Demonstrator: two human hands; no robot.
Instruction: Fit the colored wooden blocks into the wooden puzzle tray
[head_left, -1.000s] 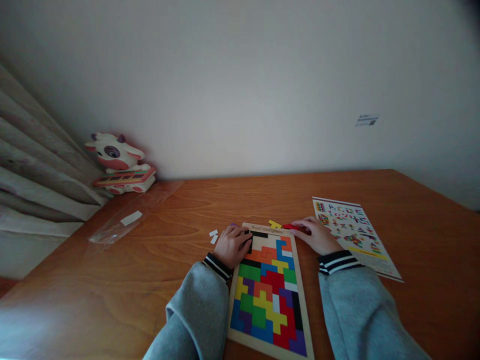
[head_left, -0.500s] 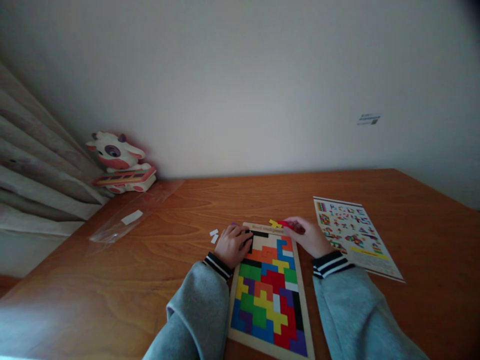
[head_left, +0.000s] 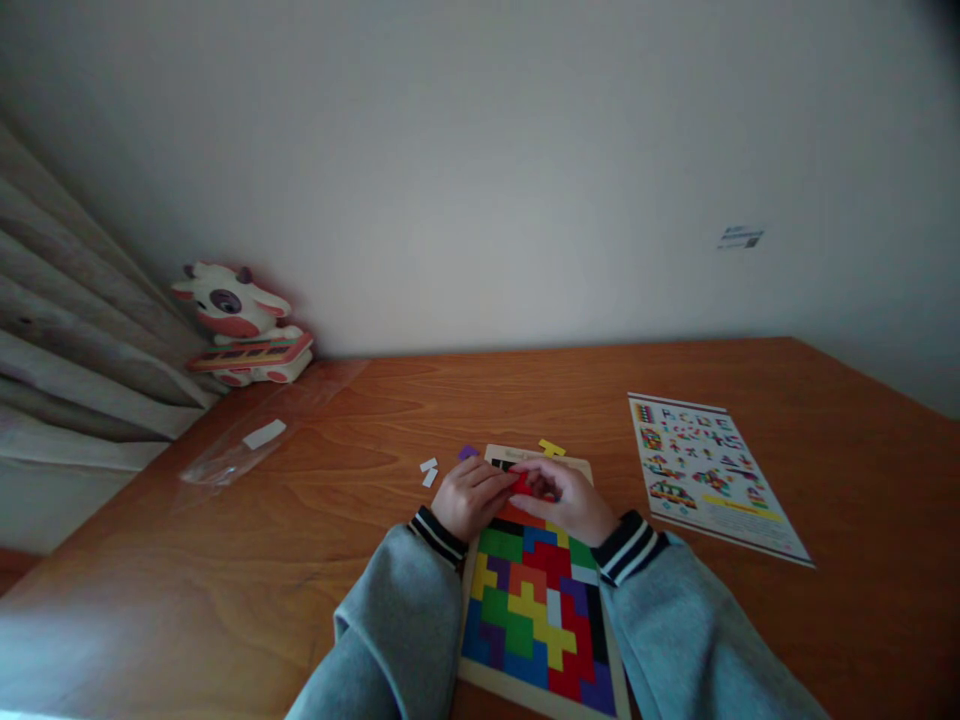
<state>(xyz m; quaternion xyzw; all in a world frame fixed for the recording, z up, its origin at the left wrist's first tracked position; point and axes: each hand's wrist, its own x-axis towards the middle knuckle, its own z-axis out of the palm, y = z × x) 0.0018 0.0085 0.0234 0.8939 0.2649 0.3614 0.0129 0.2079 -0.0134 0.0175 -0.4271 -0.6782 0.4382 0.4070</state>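
Observation:
A wooden puzzle board (head_left: 474, 672) filled with coloured block pieces lies in front of me, its upper part covered by my hands. My right hand (head_left: 566, 497) pinches a red piece (head_left: 520, 484) over the top rows of the board. My left hand (head_left: 469, 495) rests at the board's upper left, its fingertips against the red piece's left side. Just beyond the board's top edge is a yellow piece (head_left: 552, 448). A purple piece (head_left: 468, 453) and small white pieces (head_left: 430, 472) lie past my left hand.
On the right is a printed pattern sheet (head_left: 709, 480). A clear plastic bag (head_left: 225, 458) with a white label lies at the left. The cow-shaped toy keyboard (head_left: 251, 330) stands in the back left corner, beside the curtain (head_left: 67, 330). Behind the table (head_left: 315, 560) is a wall.
My right hand has moved left and toward me with the red piece, from the board's top right corner to beside my left hand. The yellow piece stays behind, and the purple piece shows more.

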